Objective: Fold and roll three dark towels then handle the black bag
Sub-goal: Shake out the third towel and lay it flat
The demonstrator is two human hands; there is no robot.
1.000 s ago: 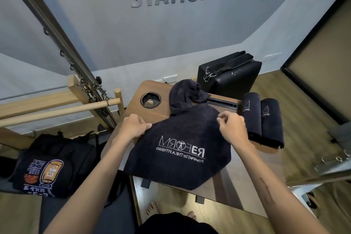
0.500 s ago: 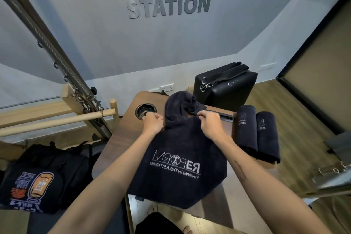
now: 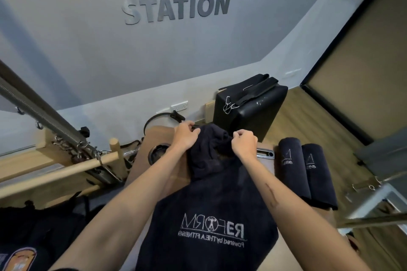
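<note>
— Where's the towel (image 3: pixel 211 209)?

— On the surface (image 3: pixel 160 138), its bunched far end under my hands. Left hand (image 3: pixel 186 136) and right hand (image 3: pixel 243 142) each pinch that edge, I'd say to pull it flat for folding.

— The rolls (image 3: pixel 306 171)?

— Parked right of my right hand, out of the way.

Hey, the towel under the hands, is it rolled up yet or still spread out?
Not rolled: the towel lies mostly flat, logo showing, far end bunched where the left hand and right hand grip it. Two rolled towels lie beside it.
</note>
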